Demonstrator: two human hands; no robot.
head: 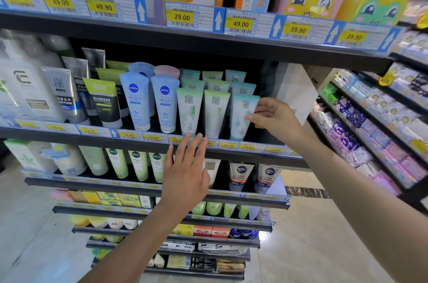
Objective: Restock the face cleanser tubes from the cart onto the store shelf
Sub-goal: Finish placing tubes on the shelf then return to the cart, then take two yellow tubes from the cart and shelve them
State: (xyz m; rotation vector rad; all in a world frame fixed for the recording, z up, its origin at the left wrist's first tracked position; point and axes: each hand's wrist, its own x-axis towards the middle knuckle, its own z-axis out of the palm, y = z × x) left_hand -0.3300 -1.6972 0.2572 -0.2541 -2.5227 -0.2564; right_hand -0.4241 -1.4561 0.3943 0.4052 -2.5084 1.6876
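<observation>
Several pale green and teal face cleanser tubes stand cap-down in rows on the middle shelf (254, 155). My right hand (273, 116) pinches the right edge of the front teal tube (242, 118), which stands at the row's right end. Two green-topped tubes (188, 111) (215, 113) stand just left of it. My left hand (187, 167) is raised flat in front of the shelf edge, fingers straight, fingertips near the price strip below the green tubes, holding nothing. The cart is out of view.
Blue Nivea tubes (148, 100) and men's cleanser tubes (104, 100) fill the shelf to the left. Boxed sunscreens sit on the shelf above (208, 35); more tubes line lower shelves. Another stocked rack (382, 125) stands at right, with tiled floor between.
</observation>
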